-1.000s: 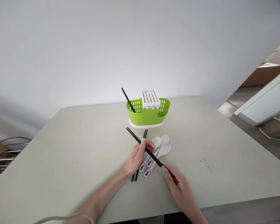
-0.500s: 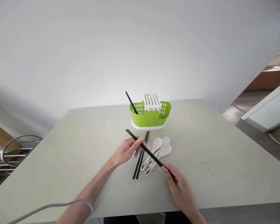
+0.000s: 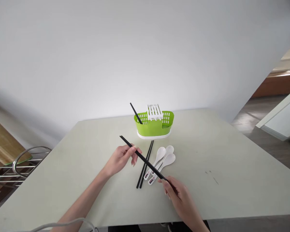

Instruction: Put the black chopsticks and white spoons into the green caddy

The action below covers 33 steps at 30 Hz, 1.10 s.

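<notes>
Between my two hands a pair of black chopsticks [image 3: 148, 163] slants down to the right, held above the table. My left hand [image 3: 122, 158] pinches the pair toward its upper end. Around the lower end my right hand [image 3: 178, 195] is closed. Beneath lie two more black chopsticks [image 3: 142, 175] on the tabletop, side by side. Three white spoons [image 3: 164, 161] rest right of them, overlapping, with printed marks on their handles. Beyond stands a green basket [image 3: 149, 129] on a white base, with a slotted white piece [image 3: 155, 112] across its middle. A black chopstick [image 3: 135, 112] leans in its left compartment.
The pale table [image 3: 222, 154] meets a white wall [image 3: 145, 58] behind the basket. A metal rack [image 3: 19, 166] with a wooden board [image 3: 7, 140] stands off the left edge. A grey cable [image 3: 60, 224] crosses my left forearm.
Both hands, with the held chopsticks, have shifted left relative to the spoons and lying chopsticks. The camera view has tilted slightly. The basket and the things on the table stay put.
</notes>
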Motion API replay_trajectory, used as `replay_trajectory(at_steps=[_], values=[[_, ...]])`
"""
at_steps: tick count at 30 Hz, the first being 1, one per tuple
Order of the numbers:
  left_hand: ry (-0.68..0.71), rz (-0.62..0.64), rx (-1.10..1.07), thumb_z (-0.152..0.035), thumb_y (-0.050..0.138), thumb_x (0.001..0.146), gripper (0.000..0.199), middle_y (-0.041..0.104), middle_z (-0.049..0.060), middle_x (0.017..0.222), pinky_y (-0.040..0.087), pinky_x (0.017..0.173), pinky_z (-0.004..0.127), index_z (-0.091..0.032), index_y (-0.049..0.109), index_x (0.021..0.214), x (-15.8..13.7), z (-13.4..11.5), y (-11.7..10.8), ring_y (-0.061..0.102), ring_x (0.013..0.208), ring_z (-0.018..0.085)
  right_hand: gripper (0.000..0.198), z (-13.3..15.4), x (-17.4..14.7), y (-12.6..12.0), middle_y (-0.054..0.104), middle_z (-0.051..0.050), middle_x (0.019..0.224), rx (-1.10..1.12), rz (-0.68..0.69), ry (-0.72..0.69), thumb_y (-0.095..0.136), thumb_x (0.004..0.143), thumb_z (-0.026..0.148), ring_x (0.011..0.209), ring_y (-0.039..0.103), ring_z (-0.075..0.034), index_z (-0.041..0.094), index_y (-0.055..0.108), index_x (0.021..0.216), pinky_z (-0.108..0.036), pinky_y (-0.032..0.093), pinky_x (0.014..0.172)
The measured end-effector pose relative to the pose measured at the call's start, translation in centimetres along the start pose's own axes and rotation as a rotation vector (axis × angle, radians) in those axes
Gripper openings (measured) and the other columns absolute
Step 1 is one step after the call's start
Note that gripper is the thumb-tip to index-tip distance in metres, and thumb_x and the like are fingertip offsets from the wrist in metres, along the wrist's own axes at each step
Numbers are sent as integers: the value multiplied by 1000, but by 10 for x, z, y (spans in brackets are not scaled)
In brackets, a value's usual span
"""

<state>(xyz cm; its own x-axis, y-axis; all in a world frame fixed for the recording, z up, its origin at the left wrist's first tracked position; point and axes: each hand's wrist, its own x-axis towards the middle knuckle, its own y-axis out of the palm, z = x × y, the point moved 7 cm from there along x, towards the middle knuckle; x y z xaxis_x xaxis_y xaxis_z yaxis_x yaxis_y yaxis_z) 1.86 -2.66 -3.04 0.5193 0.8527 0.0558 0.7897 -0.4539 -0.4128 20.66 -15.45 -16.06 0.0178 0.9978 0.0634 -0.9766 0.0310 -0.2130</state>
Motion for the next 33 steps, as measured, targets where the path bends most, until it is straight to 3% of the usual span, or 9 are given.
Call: replay_trajectory(at_steps=[3, 8, 13, 20, 26, 33], values=[[44, -141, -8, -63, 54, 101, 53, 64, 3, 60, 49, 66, 30, -14, 71, 91, 6, -15, -34, 57, 57, 15, 51, 0, -2, 1, 57, 0, 73, 33, 9, -5, 40, 110, 56, 65, 54, -15, 20, 75, 100, -26, 43, 63], [170, -531, -57, -61, 60, 98, 48, 59, 1, 62, 47, 61, 27, -14, 71, 95, 25, -41, -103, 51, 57, 13, 48, 3, -4, 1, 57, 0, 74, -3, 25, -20, 41, 110, 56, 64, 53, -15, 21, 74, 100, -26, 42, 61], [163, -656, -20, -60, 61, 98, 47, 61, 3, 71, 50, 63, 27, -14, 70, 91, 57, -47, -138, 52, 58, 12, 48, 9, -2, 1, 60, 0, 76, -34, 46, -61, 40, 110, 53, 65, 54, -15, 21, 73, 96, -26, 42, 61], [6, -641, 46, -51, 59, 101, 43, 59, 2, 66, 50, 57, 26, -13, 68, 84, 102, -39, -147, 54, 54, 11, 47, 15, -2, 0, 61, -1, 76, -51, 28, -112, 40, 111, 51, 63, 53, -15, 21, 68, 89, -26, 40, 58], [-135, -533, 181, -48, 59, 101, 43, 63, 4, 64, 51, 57, 27, -13, 69, 78, 137, -36, -133, 56, 53, 12, 46, 15, -1, 1, 60, -1, 74, -73, 29, -145, 39, 111, 48, 62, 52, -15, 21, 65, 84, -25, 38, 54], [-247, -379, 369, -52, 56, 99, 46, 71, 8, 68, 55, 60, 30, -14, 71, 76, 170, -16, -117, 63, 56, 15, 44, 18, 2, 1, 61, -1, 74, -37, 32, -166, 41, 110, 47, 60, 53, -13, 22, 63, 83, -24, 37, 53]])
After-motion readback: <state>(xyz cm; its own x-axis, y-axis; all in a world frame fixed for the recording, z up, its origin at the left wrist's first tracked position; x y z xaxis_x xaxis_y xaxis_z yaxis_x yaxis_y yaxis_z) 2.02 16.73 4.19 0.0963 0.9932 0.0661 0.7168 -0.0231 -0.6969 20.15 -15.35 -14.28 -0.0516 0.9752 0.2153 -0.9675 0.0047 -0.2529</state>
